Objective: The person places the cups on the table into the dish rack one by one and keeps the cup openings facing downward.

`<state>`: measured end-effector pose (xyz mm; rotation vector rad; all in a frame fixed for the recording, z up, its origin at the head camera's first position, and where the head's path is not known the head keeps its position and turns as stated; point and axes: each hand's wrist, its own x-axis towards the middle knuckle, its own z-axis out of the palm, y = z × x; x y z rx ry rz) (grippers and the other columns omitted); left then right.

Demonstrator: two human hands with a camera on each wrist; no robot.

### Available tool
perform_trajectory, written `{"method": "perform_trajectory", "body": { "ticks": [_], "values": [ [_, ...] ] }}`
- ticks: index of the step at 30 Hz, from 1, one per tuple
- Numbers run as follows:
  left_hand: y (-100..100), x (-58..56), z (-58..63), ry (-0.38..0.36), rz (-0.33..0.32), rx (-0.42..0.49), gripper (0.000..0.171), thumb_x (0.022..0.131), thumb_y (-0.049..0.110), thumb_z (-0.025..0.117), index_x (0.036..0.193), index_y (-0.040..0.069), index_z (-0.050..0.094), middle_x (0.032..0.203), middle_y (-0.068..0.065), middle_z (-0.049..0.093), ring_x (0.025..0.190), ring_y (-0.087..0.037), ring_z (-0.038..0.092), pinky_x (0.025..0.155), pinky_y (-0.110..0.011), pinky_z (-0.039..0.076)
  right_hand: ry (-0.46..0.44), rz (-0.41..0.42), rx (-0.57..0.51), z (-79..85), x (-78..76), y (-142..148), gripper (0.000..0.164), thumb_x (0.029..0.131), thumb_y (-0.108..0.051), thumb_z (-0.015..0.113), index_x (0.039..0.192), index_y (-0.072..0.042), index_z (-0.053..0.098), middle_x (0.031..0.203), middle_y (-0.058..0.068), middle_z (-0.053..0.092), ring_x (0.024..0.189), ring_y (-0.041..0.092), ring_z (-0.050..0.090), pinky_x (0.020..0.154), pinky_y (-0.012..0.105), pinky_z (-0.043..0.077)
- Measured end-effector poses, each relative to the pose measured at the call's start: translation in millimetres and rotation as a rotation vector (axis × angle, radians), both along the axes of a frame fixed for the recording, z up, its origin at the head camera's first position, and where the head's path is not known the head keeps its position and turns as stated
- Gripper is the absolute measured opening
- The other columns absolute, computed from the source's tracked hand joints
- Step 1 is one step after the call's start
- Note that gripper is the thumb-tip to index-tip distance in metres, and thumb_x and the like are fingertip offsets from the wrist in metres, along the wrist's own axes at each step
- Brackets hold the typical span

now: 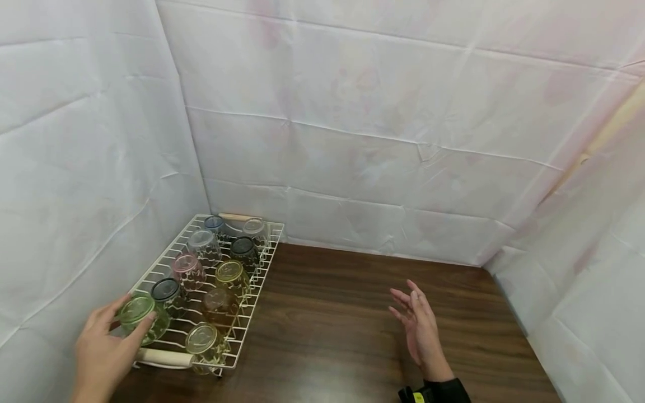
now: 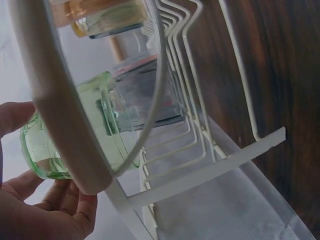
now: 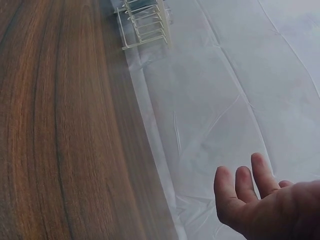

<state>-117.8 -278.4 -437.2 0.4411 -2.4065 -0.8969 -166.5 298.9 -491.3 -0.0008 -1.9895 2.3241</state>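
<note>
Left hand: I see my left hand curled round the green glass at the rack's near left corner; thumb on one side, fingers on the other; the glass stands mouth down and, as far as I can tell, sits on the wires
Right hand: my right hand hovers over the table, well apart from the rack; fingers spread and nearly straight, holding nothing
Rack: the white wire rack lies against the left wall; besides the green glass I count eight more glasses on it, all inverted, in two rows running back to the far handle
Progress: I judge this an early point; one glass gripped but not lifted clear, none standing on the table, so every other glass is left to handle
Left wrist view: it alone shows the fingers under the green glass's side and the near handle crossing in front; the head view hides that contact
Right wrist view: it alone shows the open palm against the white sheet; the rack is a far, small corner there
</note>
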Motion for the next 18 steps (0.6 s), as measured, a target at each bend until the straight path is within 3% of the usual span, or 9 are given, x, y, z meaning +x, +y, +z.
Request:
{"method": "perform_trajectory", "body": {
  "ticks": [2,4,6,9,15,18],
  "values": [
    [-2.5,-1.3,-1.3,-0.037,0.003,-0.022,0.066,0.087,0.029,0.087,0.146,0.008,0.065,0.138,-0.023,0.062,0.085,0.030,0.028,0.079,-0.022,0.035,0.002,-0.004,-0.001,0.4,0.5,-0.3,0.063,0.118,-0.044,0.029,0.169,-0.009,0.016,0.135,-0.013,0.070,0.140,0.017,0.055,0.106,0.029,0.057],
    [-4.8,-2.7,-1.9,-0.066,-0.006,-0.051,0.067,0.088,0.029,0.085,0.146,0.005,0.063,0.138,-0.027,0.060,0.084,0.017,0.049,0.082,-0.031,0.037,0.002,-0.016,-0.004,1.1,0.6,-0.7,0.062,0.118,-0.044,0.029,0.168,-0.008,0.017,0.134,-0.012,0.070,0.138,0.016,0.056,0.105,0.028,0.057],
    [-6.9,-4.5,-2.0,-0.090,-0.016,-0.079,0.066,0.089,0.029,0.083,0.145,0.001,0.062,0.136,-0.031,0.059,0.086,-0.009,0.064,0.082,-0.040,0.039,0.008,-0.026,-0.014,2.0,0.6,-1.1,0.062,0.118,-0.044,0.030,0.166,-0.008,0.018,0.135,-0.009,0.071,0.136,0.015,0.057,0.104,0.028,0.057],
    [-9.6,-6.7,-2.3,-0.127,-0.042,-0.128,0.066,0.089,0.029,0.081,0.143,-0.004,0.061,0.132,-0.036,0.057,0.101,-0.051,0.064,0.083,-0.054,0.041,0.015,-0.031,-0.025,2.6,0.8,-0.9,0.060,0.117,-0.045,0.031,0.165,-0.009,0.020,0.137,-0.006,0.071,0.135,0.013,0.058,0.105,0.029,0.058],
    [-16.7,-9.6,-5.3,-0.245,-0.082,-0.196,0.068,0.089,0.034,0.081,0.140,-0.006,0.059,0.128,-0.045,0.055,0.112,-0.065,0.056,0.086,-0.072,0.046,0.021,-0.026,-0.034,1.7,1.8,-1.1,0.055,0.117,-0.046,0.030,0.161,-0.012,0.023,0.137,-0.004,0.071,0.135,0.014,0.057,0.106,0.029,0.057],
    [-20.0,-10.9,-8.3,-0.278,-0.080,-0.203,0.069,0.088,0.036,0.082,0.139,-0.006,0.060,0.125,-0.045,0.056,0.109,-0.066,0.056,0.082,-0.071,0.047,0.015,-0.021,-0.031,1.2,2.4,-2.3,0.058,0.117,-0.046,0.029,0.163,-0.010,0.022,0.136,-0.006,0.071,0.135,0.013,0.056,0.106,0.030,0.057]
  ]
}}
